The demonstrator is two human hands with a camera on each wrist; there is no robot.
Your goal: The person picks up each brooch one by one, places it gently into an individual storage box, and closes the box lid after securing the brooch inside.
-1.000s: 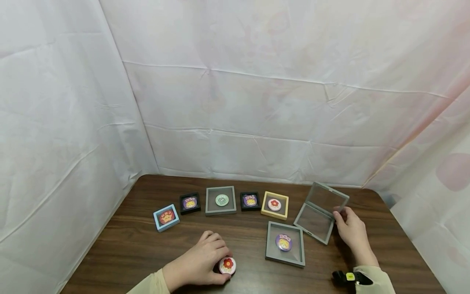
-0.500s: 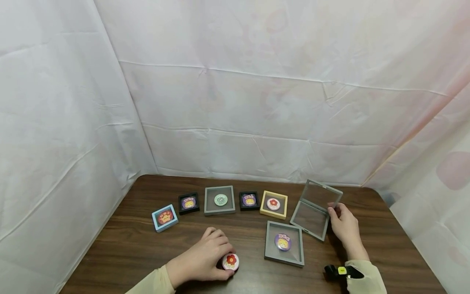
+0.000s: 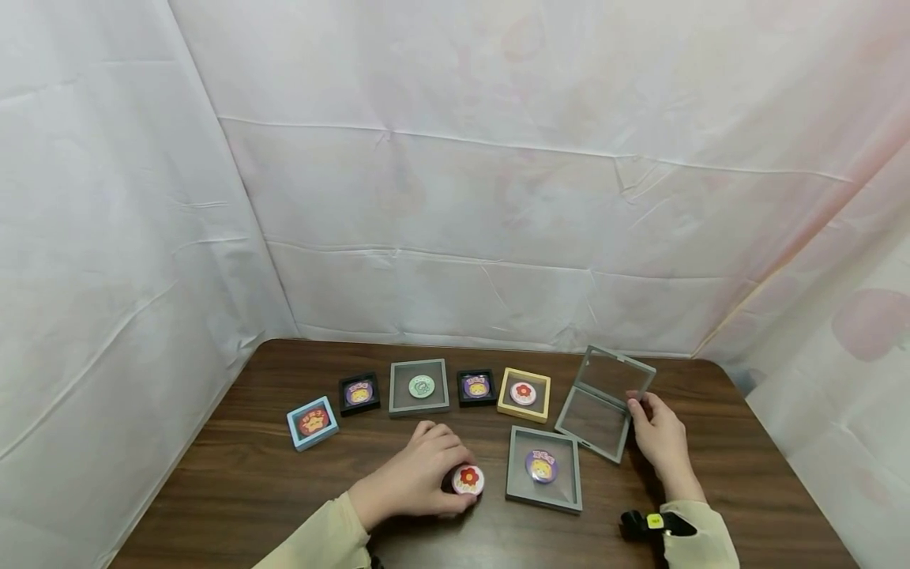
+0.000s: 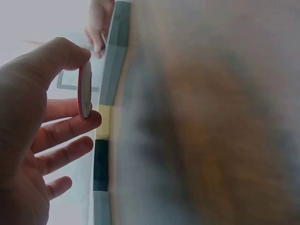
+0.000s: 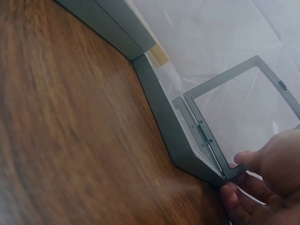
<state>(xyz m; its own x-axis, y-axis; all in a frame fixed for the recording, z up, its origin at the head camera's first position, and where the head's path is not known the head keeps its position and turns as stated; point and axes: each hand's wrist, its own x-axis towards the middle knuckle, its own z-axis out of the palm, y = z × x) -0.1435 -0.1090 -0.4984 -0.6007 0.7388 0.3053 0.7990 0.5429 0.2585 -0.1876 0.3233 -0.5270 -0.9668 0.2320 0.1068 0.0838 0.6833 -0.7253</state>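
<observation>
Between thumb and fingers my left hand (image 3: 419,478) pinches a round white badge (image 3: 468,480) with a red flower. In the left wrist view that badge (image 4: 85,90) is seen edge-on, raised off the table. At the right, my right hand (image 3: 661,436) holds the raised lid of a grey hinged display case (image 3: 592,425). Its thumb lies on the lid's frame (image 5: 220,77) near the hinge, and the clear film inside both halves bears nothing. Just left of this case lies a closed grey case (image 3: 543,498) with a purple bear badge (image 3: 542,466) in it.
Along the back stand a blue case (image 3: 302,442), black cases (image 3: 347,407) (image 3: 469,401), a grey case (image 3: 398,379) and a yellow case (image 3: 506,399), each with a round badge. White curtains (image 3: 426,197) border the brown wooden table (image 3: 235,474).
My left hand has carried the flower badge to the right and away from me, off the table. The right hand keeps hold of the lid; the view has shifted slightly.
</observation>
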